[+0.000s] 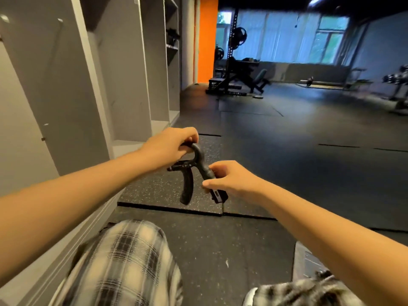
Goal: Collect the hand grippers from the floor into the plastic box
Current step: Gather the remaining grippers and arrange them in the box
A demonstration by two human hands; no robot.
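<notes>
Gym floor below; left hand [171, 143] pinches hand gripper [194, 171] top, right hand [229, 177] grips handle.

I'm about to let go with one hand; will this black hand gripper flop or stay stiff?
Probably stiff: the hand gripper holds its V shape while the right hand pinches one handle. Likely light: the left hand holds its top by fingertips. Splayed handles should stop rolling.

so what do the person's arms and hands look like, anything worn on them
The left hand and right hand are bare: no gloves or rings show. The left forearm and right forearm are bare too, with no sleeve, watch or band in view.
</notes>
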